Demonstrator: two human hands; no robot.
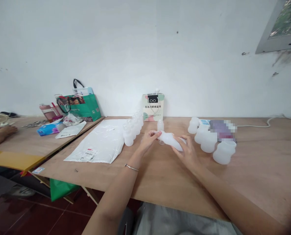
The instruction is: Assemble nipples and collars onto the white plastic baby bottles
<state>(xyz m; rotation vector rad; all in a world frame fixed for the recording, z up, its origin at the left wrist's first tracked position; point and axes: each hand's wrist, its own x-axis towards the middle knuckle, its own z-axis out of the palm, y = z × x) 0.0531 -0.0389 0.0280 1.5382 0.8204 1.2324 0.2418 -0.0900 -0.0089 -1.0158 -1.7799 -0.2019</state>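
Observation:
A frosted white plastic bottle (169, 139) lies tilted between my hands over the middle of the table. My right hand (188, 151) is wrapped round its wide end. At the narrow end, my left hand (150, 141) pinches the neck; whether a small part is in those fingers too is hidden. Just beneath shows a clear ring-like piece (161, 142). Behind my hands stands a clear-topped piece (160, 124), its lower part covered. To the left runs a row of several similar bottles with clear tops (129, 136). On the right stand several frosted bottles without tops (222, 153).
A white plastic mailer (99, 138) lies flat on the wooden table (160, 182). Against the wall stands a printed paper bag (153, 109). A white cable (258, 126) runs at the right. The neighbouring table holds a green bag (88, 106), a tissue pack (49, 129) and another person's arm (1, 133).

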